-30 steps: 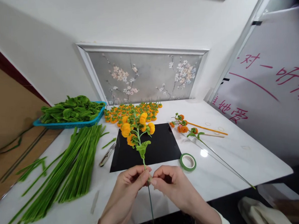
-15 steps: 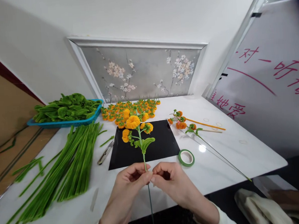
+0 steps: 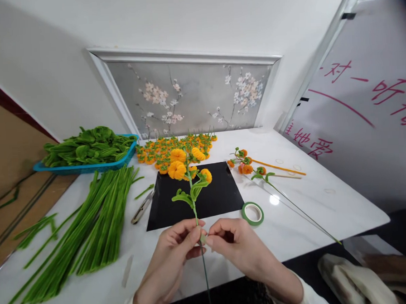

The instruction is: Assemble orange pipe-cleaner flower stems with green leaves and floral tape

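Flower stem (image 3: pixel 194 210), different side forward

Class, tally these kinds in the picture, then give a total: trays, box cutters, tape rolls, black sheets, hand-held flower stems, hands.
Blue tray: 1
Box cutter: 1
Green tape roll: 1
Black sheet: 1
Hand-held flower stem: 1
Hands (left hand, right hand): 2
Total: 7

Indoor lt is fairly bright, w/ glare on tabletop (image 3: pixel 345 208), top R corner dark, edges stretched.
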A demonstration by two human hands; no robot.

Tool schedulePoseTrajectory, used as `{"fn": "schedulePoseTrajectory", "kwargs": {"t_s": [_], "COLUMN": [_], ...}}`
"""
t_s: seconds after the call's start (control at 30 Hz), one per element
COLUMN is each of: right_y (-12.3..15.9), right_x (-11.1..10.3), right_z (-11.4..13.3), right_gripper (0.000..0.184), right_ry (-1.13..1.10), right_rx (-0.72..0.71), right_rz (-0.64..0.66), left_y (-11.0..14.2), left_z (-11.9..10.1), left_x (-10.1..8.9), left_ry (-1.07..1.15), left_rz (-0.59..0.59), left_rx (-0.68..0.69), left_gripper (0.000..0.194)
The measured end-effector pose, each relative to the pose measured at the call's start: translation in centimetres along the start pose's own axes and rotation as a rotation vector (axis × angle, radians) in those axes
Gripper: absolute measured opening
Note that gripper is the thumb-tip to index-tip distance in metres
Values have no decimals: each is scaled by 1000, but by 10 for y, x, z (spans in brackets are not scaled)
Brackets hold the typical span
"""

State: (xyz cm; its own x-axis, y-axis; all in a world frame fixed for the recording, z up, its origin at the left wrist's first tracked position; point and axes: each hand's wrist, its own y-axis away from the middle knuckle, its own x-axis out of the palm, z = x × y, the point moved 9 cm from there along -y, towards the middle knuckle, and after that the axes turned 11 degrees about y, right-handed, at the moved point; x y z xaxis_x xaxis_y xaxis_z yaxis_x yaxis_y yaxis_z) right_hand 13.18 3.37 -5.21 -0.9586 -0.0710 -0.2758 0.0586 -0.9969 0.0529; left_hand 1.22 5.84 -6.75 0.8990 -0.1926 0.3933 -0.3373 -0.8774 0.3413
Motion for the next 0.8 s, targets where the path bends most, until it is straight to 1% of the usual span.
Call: {"fn": "schedulePoseTrajectory", "kwargs": {"t_s": [0.17, 0.23, 0.3, 0.37, 0.5, 0.6, 0.7, 0.8], "right_y": [1, 1, 1, 1, 3, 4, 5, 3], "right_x": [2, 2, 2, 0, -3, -3, -1, 0], "right_z": [1, 1, 1, 2, 2, 2, 1, 2], "right_gripper": [20, 18, 16, 16, 15, 13, 13, 16], "right_ry": [0, 14, 30, 36, 23, 28, 35, 50], "right_rx": [14, 16, 11, 3, 11, 21, 24, 21], "right_rz": [1, 1, -3, -6, -3, 7, 7, -9], "left_y": [5, 7, 9, 10, 9, 8, 8, 5], "left_z": [-2, -3, -4, -3, -2, -2, 2, 9], "left_x": [12, 15, 15, 13, 4, 0, -3, -9], "left_ry": [80, 106, 96, 66, 8, -13, 17, 92], "left_rz": [79, 86, 74, 59, 14, 9, 3, -45], "left_rx": [-13, -7, -2, -3, -3, 5, -12, -39], "left_gripper": [19, 21, 16, 17, 28, 31, 30, 28]}}
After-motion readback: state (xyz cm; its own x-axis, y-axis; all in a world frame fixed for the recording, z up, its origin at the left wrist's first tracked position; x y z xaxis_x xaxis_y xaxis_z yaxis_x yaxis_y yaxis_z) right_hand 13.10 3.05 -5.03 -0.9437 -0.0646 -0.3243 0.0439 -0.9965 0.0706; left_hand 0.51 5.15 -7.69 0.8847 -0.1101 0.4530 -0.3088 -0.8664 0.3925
